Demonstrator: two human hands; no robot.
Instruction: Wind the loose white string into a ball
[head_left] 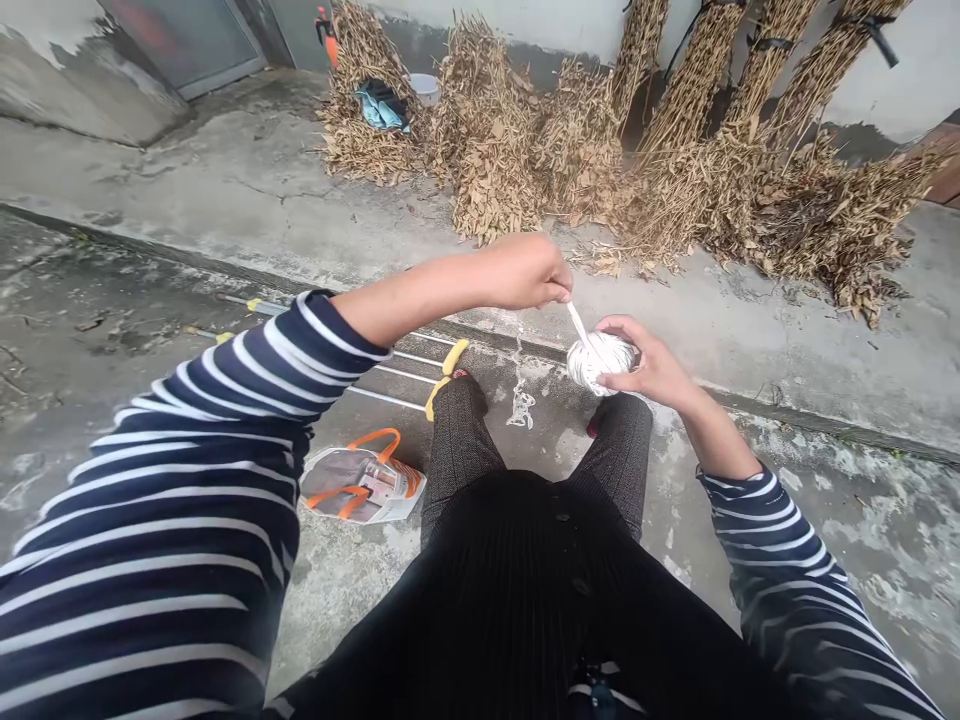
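Observation:
My right hand [643, 362] is wrapped round the right side of a ball of white flat cord [589, 368], thumb below and fingers above. A short stretch of the cord [576, 320] runs up from the ball to my left hand [534, 272], which pinches it between thumb and fingers. Below my left hand, a thin length of white cord [520, 405] trails down and lies in loose loops on the concrete between my legs.
An open bag with orange handles [364, 490] stands left of my legs, near a metal frame with yellow ends [405, 376]. Dry plant bundles [491, 140] lean on the wall ahead, with a blue and black cloth [382, 105] on one. A low concrete step edge [772, 405] crosses the ground.

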